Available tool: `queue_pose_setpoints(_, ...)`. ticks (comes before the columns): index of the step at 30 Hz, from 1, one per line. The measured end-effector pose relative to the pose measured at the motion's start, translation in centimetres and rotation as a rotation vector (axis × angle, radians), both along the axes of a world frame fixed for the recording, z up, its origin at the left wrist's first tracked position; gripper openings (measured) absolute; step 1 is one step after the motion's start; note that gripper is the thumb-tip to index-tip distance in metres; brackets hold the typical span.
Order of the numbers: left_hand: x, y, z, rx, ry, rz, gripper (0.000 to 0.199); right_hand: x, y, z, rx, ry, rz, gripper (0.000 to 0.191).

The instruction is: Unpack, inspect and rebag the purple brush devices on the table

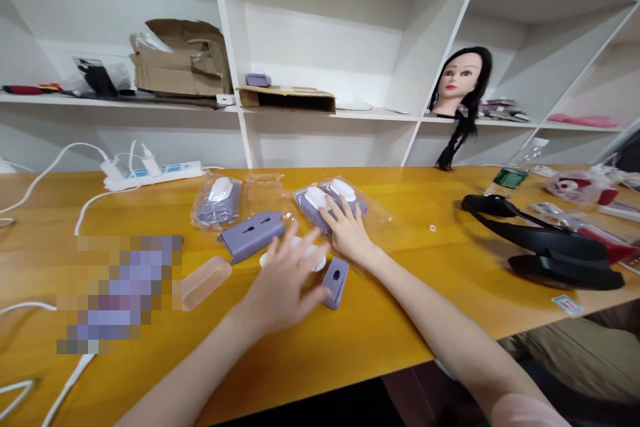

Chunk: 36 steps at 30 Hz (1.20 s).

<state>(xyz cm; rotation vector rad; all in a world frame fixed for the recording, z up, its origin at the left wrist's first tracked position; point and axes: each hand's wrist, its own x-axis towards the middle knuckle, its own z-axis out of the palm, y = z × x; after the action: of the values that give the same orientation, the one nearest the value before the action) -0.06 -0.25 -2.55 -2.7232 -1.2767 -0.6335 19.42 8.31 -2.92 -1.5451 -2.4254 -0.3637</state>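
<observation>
My right hand point(347, 232) lies with spread fingers on a clear plastic bag point(330, 205) holding lilac-and-white parts. My left hand point(283, 280) hovers, fingers spread, over a white oval piece point(295, 252), partly hiding it, and I cannot tell if they touch. A slotted lilac plastic bracket point(253, 235) lies to the left of my fingers, and a smaller slotted lilac piece point(335, 283) lies just right of my left hand. Another bagged lilac-and-white part point(219, 203) sits further left, beside an empty clear bag point(263, 193).
A translucent peach case point(205, 282) lies beside a pixelated patch point(120, 293) on the wooden table point(380, 320). Behind stand a power strip point(153, 175) with white cables. To the right are a black strap device point(550, 247) and a water bottle point(515, 170). White shelves stand behind.
</observation>
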Motion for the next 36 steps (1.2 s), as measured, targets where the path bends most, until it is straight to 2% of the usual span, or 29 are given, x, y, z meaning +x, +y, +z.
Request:
queue_pose_setpoints(1,0.8,-0.5,0.0,-0.022,0.039,-0.13,0.057,0.1,0.1,-0.1,-0.01,-0.002,0.035,0.067)
queue_pose_setpoints(2,1.4,-0.9,-0.1,-0.043,0.066,-0.2,0.059,0.3,0.2,-0.1,-0.021,-0.002,0.062,0.067)
queue_pose_setpoints(4,2.0,-1.0,-0.4,-0.067,0.074,-0.21,0.059,0.9,0.5,0.1,-0.024,-0.003,0.083,0.067)
queue_pose_setpoints(14,1.0,0.8,-1.8,-0.079,0.024,0.004,0.053,2.0,1.1,1.0,0.014,0.02,0.076,0.065)
queue_pose_setpoints(17,1.1,1.1,-2.1,-0.076,0.01,0.033,0.052,2.2,1.2,1.4,-0.017,0.149,0.08,0.058)
queue_pose_setpoints(21,1.2,1.2,-2.3,-0.023,-0.021,0.116,0.054,2.5,1.3,2.8,-0.038,0.428,0.049,0.034)
queue_pose_setpoints(23,1.4,1.2,-2.3,-0.012,-0.038,0.151,0.057,2.7,1.0,3.8,-0.021,0.504,0.023,0.026)
queue_pose_setpoints(28,1.5,0.7,-2.2,-0.02,-0.078,0.125,0.057,3.0,0.4,5.1,0.014,0.55,-0.049,0.022)
queue_pose_setpoints(36,0.6,0.4,-1.6,-0.021,-0.165,0.105,0.035,2.5,0.4,4.6,0.059,0.58,-0.002,0.02)
